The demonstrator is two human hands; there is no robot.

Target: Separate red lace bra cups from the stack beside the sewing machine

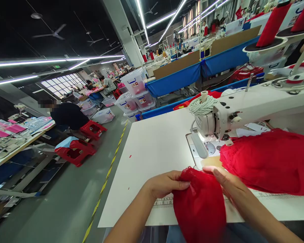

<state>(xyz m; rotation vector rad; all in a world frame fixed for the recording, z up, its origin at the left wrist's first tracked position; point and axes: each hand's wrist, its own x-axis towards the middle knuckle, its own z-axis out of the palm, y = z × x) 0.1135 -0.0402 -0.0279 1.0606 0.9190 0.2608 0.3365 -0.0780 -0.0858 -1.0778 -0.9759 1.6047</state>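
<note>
My left hand [167, 184] is closed on a piece of red fabric [200, 206], thumb on top near its lacy upper edge. The cloth hangs down over the front edge of the white sewing table [147, 152]. At the cloth's right side is my right hand [228, 184], its fingers stretched out and partly hidden by the fabric; no firm grip shows. Just beyond both hands stands the white sewing machine [207, 125], with a lit needle area. To the right lies a larger heap of red lace-edged fabric [271, 162].
A printed ruler strip [164, 201] runs along the table's front. Pale cord [202, 105] is coiled on the machine head, and red thread cones [273, 27] stand behind. Red stools [76, 152], a seated person [68, 114] and stacked clear bins [134, 91] are to the left and beyond.
</note>
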